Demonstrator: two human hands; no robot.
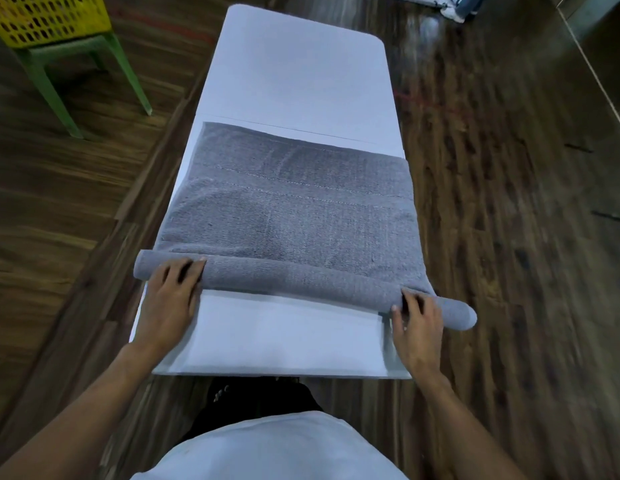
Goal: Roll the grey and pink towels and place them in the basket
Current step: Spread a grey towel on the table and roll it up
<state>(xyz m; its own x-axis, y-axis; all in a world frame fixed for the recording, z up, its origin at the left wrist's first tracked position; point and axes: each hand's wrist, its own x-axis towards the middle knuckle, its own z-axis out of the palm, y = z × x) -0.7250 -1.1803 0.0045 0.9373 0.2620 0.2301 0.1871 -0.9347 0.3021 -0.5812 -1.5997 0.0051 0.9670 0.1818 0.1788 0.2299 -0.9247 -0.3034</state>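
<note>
The grey towel (pixel 287 202) lies flat across the white table (pixel 294 74), its near edge wound into a roll. The left hand (pixel 173 289) and right hand (pixel 417 323) press its two ends with loosely spread fingers, likely to keep it even. The yellow basket (pixel 48 19) waits far left; no pink towel shows.

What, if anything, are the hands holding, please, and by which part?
Both hands, left and right, press on the grey towel at its rolled near edge, one towards each end.
</note>
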